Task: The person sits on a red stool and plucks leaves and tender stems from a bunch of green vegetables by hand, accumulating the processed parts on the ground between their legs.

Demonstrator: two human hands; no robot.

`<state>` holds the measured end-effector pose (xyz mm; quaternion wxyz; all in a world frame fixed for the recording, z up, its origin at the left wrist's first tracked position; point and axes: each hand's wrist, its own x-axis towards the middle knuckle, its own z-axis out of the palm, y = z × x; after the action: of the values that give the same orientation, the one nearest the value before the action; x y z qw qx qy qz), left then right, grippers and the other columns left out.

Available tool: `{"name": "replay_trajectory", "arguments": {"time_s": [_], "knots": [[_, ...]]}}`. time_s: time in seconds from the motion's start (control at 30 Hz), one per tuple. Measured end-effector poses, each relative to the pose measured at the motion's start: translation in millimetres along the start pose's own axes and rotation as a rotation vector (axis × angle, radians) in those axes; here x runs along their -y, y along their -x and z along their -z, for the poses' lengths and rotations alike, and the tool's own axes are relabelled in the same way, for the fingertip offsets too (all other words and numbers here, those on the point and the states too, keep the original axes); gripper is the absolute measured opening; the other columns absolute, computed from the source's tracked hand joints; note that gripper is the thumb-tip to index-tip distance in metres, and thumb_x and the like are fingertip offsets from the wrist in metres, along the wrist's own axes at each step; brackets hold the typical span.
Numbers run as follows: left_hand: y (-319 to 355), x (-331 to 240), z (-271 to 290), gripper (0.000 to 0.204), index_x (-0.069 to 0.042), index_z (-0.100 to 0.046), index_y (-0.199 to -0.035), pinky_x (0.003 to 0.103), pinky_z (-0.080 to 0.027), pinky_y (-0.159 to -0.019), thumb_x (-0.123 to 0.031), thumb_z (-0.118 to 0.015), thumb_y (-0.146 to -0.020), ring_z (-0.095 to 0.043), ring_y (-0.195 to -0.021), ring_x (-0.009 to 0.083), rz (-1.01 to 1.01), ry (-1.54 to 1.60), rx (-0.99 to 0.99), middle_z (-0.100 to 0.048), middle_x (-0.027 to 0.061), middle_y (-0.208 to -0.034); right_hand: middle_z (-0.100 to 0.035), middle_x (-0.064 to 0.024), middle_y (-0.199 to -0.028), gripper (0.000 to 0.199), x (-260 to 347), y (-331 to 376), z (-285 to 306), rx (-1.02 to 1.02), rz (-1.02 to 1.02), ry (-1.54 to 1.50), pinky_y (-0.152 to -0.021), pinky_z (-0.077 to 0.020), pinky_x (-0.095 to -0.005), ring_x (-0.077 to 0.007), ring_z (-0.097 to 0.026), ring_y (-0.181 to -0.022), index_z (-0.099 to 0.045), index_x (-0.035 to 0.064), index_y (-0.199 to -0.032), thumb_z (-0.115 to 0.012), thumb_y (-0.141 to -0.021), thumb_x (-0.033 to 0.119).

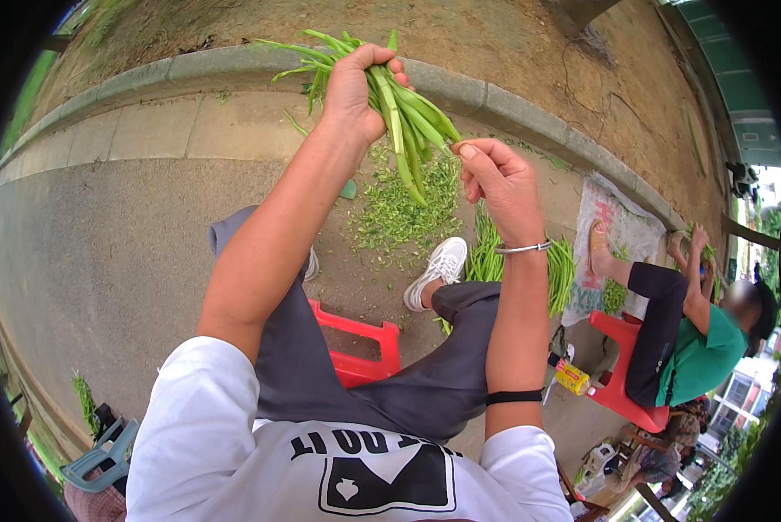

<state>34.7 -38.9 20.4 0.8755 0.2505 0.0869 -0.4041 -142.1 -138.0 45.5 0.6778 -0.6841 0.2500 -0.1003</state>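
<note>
Head view, left hand: your left hand (353, 91) is fisted around a bunch of green stalks (403, 117), raised above the red stool (362, 348).
Head view, right hand: your right hand (497, 183) (bangle at the wrist) seems to pinch one stalk tip, fingers narrow.
Ground: green trimmings (399, 213) beyond the stool.

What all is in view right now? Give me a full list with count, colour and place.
bundle of stalks: one, green, gripped in left hand
trimmings: many, green, scattered on pavement below the hands
stalk pile: one, green, by the white shoe
stool: one, red, under the person
second stool: one, red, under co-worker
co-worker: one, green shirt, seated right
curb: one, grey, top
carton: one, yellow, on ground
shoe: one, white
left hand: fist round bundle
right hand: fingers pinched at a stalk tip
</note>
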Motion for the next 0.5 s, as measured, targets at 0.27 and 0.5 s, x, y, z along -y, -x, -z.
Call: {"name": "replay_trajectory", "arguments": {"time_s": [0.27,0.5], "knots": [[2.7,4.0,-3.2,0.01,-0.006,-0.047,-0.069,0.029,-0.045,-0.054,-0.007,-0.054,-0.075,-0.05,-0.051,0.0159,-0.015,-0.025,0.005,-0.053,0.0053,-0.06,-0.056,0.0021,-0.067,0.018,-5.1,-0.8,-2.4,0.105,-0.133,-0.148,-0.045,-0.0372,-0.0169,-0.003,-0.049,-0.053,-0.062,0.0046,-0.084,-0.058,-0.084,0.022],[4.7,5.7,-4.3,0.01,-0.006,-0.047,-0.069,0.029,-0.044,-0.054,-0.008,-0.054,-0.076,-0.05,-0.052,0.0157,-0.015,-0.024,0.025,-0.053,0.005,-0.06,-0.055,0.0024,-0.068,0.02,-2.1,-0.4,-6.9,0.268,-0.276,-0.4,-0.04,-0.0329,-0.014,-0.0009,-0.048,-0.053,-0.061,-0.0005,-0.094,-0.056,-0.085,0.017]]}}
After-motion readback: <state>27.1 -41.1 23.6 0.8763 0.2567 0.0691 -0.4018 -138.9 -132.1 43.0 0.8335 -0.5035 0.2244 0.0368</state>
